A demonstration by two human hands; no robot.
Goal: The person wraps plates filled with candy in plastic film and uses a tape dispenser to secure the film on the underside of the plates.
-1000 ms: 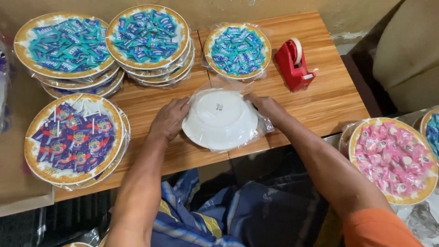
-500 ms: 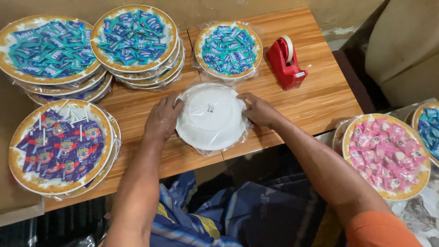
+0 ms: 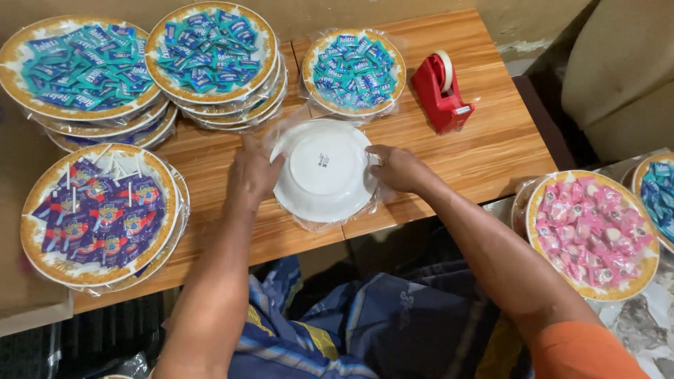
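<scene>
Two hands grip an upturned white round plate (image 3: 324,170) in clear plastic wrap at the wooden tabletop's (image 3: 484,151) centre: left hand (image 3: 253,175) clasps its 9 o'clock rim, right hand (image 3: 397,168) pinches its 3 o'clock rim. A red tape dispenser (image 3: 442,95) sits at 2 o'clock, a wrapped plate of teal sweets (image 3: 354,70) at 12.

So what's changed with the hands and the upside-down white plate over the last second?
Little: both hands have stayed on the overturned white plate, left hand and right hand pressing clear wrap around its rim. The plate seems unmoved; only the view shifted. Candy plates and red tape dispenser are unchanged.
</scene>
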